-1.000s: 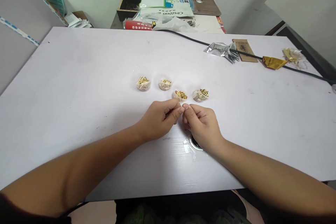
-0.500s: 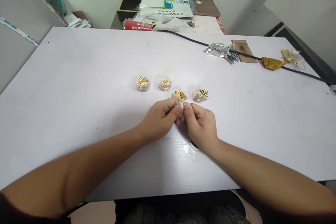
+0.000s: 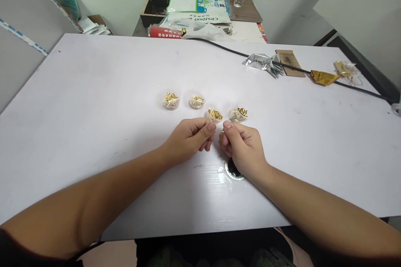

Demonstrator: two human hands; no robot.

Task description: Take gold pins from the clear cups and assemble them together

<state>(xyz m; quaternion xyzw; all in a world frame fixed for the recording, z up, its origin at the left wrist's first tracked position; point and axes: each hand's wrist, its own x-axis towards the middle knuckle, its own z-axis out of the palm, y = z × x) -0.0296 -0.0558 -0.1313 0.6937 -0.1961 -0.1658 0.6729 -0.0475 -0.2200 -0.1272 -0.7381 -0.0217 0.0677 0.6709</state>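
Small gold pin (image 3: 222, 131): pinched in right hand (image 3: 242, 148), between both hands.
Left hand (image 3: 191, 139): fingertips pressed together, contents unclear.
Clear round cups of gold pins (image 3: 214, 115): just beyond hands on white tabletop (image 3: 94, 104).

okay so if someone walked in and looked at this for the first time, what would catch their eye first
Four small clear cups of gold pins sit in a row at the middle of the white table. Just in front of them the left hand and right hand are pinched close together, the right one holding a tiny gold pin. A black cable crosses the far right, past crumpled foil.
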